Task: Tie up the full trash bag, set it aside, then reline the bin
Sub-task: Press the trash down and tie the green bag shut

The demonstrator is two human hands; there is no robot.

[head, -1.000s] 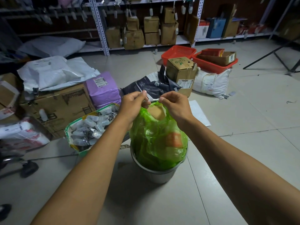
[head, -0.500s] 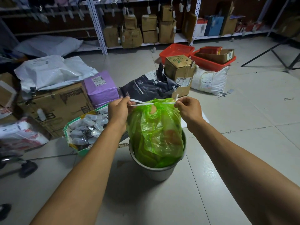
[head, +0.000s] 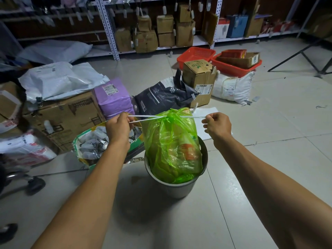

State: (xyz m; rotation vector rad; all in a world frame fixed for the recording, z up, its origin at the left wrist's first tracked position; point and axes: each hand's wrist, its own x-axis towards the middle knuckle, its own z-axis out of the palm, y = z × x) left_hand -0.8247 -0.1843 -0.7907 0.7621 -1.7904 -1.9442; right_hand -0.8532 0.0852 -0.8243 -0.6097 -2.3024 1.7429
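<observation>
Green trash bag (head: 172, 144) stood in grey bin (head: 177, 188), left hand (head: 117, 129) and right hand (head: 217, 125) each pinched a white drawstring (head: 149, 117), pulled taut sideways, bag neck cinched.

A stockroom: metal shelving (head: 109, 33) with cartons (head: 166, 24), parcels (head: 113, 97) strewn about.

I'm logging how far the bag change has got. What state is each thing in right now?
trash bag: full, neck cinched shut, sitting in the bin
drawstring: pulled taut to both sides
bin: upright on the floor, bag inside
left hand: gripping one drawstring end
right hand: gripping the other end
box of bottles: open, filled
</observation>
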